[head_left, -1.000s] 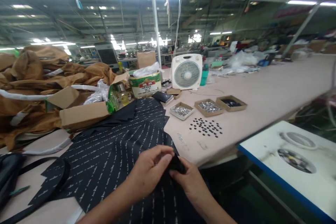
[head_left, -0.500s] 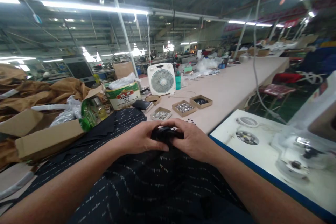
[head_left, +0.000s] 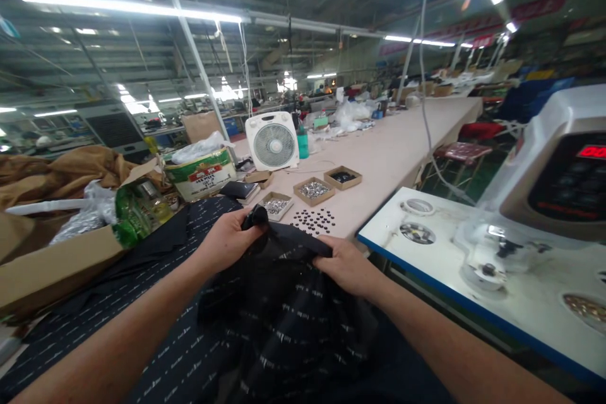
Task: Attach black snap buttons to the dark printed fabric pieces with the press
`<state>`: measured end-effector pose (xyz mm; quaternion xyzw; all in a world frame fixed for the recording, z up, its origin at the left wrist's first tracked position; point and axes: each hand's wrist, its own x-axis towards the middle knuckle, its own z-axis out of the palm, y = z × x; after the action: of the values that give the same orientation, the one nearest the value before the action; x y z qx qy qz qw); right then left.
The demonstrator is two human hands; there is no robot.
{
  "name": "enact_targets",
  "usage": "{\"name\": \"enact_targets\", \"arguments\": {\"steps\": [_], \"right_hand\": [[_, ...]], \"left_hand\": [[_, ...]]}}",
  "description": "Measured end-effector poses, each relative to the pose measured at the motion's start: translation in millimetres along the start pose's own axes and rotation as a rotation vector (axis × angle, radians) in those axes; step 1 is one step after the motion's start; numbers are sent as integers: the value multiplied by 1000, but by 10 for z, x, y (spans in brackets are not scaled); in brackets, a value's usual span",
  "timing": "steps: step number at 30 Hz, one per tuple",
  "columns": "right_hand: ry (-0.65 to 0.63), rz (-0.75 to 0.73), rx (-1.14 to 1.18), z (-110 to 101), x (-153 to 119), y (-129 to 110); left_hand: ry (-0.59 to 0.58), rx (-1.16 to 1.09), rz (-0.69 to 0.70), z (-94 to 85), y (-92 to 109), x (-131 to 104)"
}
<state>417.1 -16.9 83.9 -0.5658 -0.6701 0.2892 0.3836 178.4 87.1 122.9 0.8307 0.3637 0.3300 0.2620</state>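
Note:
A black garment piece with small white lettering (head_left: 288,322) is lifted in front of me, above a stack of the same fabric (head_left: 156,278) on the long table (head_left: 402,151). My left hand (head_left: 227,241) pinches a bunched corner of the piece at the top. My right hand (head_left: 345,264) grips its upper edge a little to the right. Both forearms reach in from the bottom of the view.
Small black studs (head_left: 313,221) lie loose on the table beyond my hands, with three shallow cardboard trays (head_left: 311,189) of metal parts behind them. A white fan (head_left: 272,141), a tin, a torn carton and brown fabric (head_left: 61,177) stand at left. A white press machine (head_left: 521,214) is at right.
My hands have lifted the black piece off the stack and moved apart along its edge. The view has swung to the right, bringing the press machine into sight.

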Motion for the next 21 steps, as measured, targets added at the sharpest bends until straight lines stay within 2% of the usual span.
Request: {"name": "enact_targets", "arguments": {"steps": [3,5,6,7,9,10,14,17,19,21], "right_hand": [[-115,-17,-40,-65,19,-75],[-136,8,-11,-39,30,-95],[-133,18,15,-16,36,-96],[-133,22,46,5,41,-95],[-152,16,121,27,42,-95],[-169,19,155,23,36,-101],[-271,31,203,-70,-22,-148],[-315,-36,-73,-141,-80,-148],[-274,-38,-292,-165,-110,-118],[-241,-21,-363,-179,-127,-74]], "left_hand": [[154,331,136,27,9,-17],[283,512,328,107,128,-89],[289,560,433,161,204,-137],[240,572,529,221,277,-187],[3,544,621,342,377,-268],[-100,506,583,395,393,-293],[-394,236,249,506,282,-291],[-593,69,107,494,180,-251],[-682,-5,34,478,139,-227],[-753,-96,-19,474,108,-209]]}}
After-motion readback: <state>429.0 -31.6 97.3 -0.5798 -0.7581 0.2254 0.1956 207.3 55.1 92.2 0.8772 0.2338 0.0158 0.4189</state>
